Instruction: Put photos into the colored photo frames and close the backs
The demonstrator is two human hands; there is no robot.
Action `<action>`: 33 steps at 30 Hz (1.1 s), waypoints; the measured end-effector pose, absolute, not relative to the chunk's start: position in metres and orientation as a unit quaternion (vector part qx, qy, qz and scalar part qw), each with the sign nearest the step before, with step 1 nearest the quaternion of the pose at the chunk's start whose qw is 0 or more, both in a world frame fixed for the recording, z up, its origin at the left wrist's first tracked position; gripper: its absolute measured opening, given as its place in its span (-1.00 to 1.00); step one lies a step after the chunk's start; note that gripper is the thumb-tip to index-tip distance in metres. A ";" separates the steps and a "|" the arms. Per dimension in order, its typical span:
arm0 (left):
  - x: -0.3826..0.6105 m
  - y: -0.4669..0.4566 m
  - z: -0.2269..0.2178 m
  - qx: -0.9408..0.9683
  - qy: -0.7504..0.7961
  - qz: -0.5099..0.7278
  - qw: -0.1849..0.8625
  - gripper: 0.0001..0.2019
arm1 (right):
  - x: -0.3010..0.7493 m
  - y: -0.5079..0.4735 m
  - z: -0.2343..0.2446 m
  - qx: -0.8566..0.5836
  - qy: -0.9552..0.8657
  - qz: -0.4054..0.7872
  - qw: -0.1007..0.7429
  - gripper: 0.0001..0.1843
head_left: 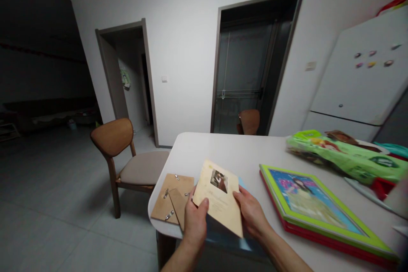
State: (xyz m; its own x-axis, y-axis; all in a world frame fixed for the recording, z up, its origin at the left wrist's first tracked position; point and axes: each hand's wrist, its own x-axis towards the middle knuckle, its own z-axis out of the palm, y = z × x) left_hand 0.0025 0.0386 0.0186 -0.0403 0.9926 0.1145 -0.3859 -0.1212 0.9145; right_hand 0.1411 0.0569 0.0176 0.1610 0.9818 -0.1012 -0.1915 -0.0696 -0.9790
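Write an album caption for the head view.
Left hand and right hand hold a photo card at a table, beside a green frame.

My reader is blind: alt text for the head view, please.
Left hand and right hand hold a cream card with a small photo at a white table. A green-framed picture lies at right, a brown board with metal clips at left.

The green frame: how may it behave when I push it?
The green frame is probably stiff, as its edges run straight. Lying flat, it should hardly roll or tip. It might slide over what looks like a red frame beneath it.
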 end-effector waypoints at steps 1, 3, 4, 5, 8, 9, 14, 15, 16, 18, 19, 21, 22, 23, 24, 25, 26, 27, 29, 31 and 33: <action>0.000 0.040 0.015 0.429 0.394 0.613 0.534 -0.51 | 0.152 0.058 0.017 -0.540 -0.395 0.503 0.547 -0.46; -0.007 0.042 0.008 0.485 0.463 0.569 0.476 -0.50 | 0.173 0.062 0.016 -0.599 -0.428 0.454 0.502 -0.45; -0.010 0.042 0.005 0.528 0.491 0.531 0.445 -0.51 | 0.182 0.065 0.015 -0.625 -0.449 0.422 0.478 -0.45; -0.012 0.041 0.003 0.576 0.509 0.487 0.416 -0.52 | 0.189 0.068 0.013 -0.647 -0.472 0.387 0.457 -0.45; -0.011 0.032 0.002 0.692 0.515 0.369 0.345 -0.53 | 0.194 0.075 0.008 -0.683 -0.528 0.302 0.404 -0.46; -0.010 0.028 0.002 0.717 0.511 0.343 0.329 -0.52 | 0.193 0.077 0.007 -0.686 -0.541 0.286 0.394 -0.47; -0.009 0.020 0.002 0.771 0.498 0.277 0.285 -0.47 | 0.184 0.080 0.007 -0.686 -0.562 0.264 0.380 -0.47; -0.010 0.020 0.001 0.774 0.497 0.274 0.281 -0.47 | 0.184 0.081 0.007 -0.690 -0.559 0.263 0.377 -0.46; -0.010 0.021 0.000 0.776 0.496 0.273 0.278 -0.46 | 0.186 0.081 0.008 -0.695 -0.555 0.262 0.374 -0.46; -0.011 0.022 -0.003 0.780 0.494 0.270 0.274 -0.45 | 0.189 0.082 0.007 -0.703 -0.552 0.258 0.366 -0.46; -0.011 0.022 -0.004 0.782 0.493 0.268 0.272 -0.44 | 0.189 0.083 0.006 -0.705 -0.554 0.253 0.362 -0.46; -0.011 0.023 -0.007 0.789 0.487 0.264 0.265 -0.42 | 0.189 0.084 0.003 -0.708 -0.561 0.241 0.356 -0.47; -0.011 0.023 -0.007 0.793 0.484 0.262 0.261 -0.41 | 0.188 0.085 0.001 -0.709 -0.564 0.234 0.353 -0.47; -0.010 0.022 -0.007 0.795 0.484 0.260 0.258 -0.41 | 0.187 0.086 0.000 -0.710 -0.566 0.228 0.352 -0.47; -0.010 0.022 -0.007 0.796 0.484 0.258 0.256 -0.41 | 0.186 0.086 -0.002 -0.710 -0.567 0.223 0.352 -0.47; -0.010 0.021 -0.007 0.795 0.486 0.258 0.256 -0.42 | 0.185 0.087 -0.003 -0.709 -0.569 0.219 0.354 -0.46; -0.010 0.021 -0.006 0.793 0.487 0.259 0.258 -0.43 | 0.184 0.087 -0.003 -0.707 -0.570 0.216 0.357 -0.46; -0.010 0.020 -0.006 0.792 0.487 0.261 0.260 -0.44 | 0.184 0.087 -0.004 -0.705 -0.572 0.215 0.360 -0.47; -0.010 0.019 -0.005 0.792 0.483 0.266 0.262 -0.45 | 0.183 0.087 -0.004 -0.701 -0.571 0.215 0.370 -0.47; -0.011 0.020 -0.004 0.794 0.477 0.268 0.265 -0.44 | 0.183 0.087 -0.004 -0.699 -0.566 0.222 0.376 -0.46; -0.011 0.020 -0.004 0.794 0.475 0.269 0.269 -0.43 | 0.183 0.087 -0.003 -0.697 -0.566 0.230 0.376 -0.47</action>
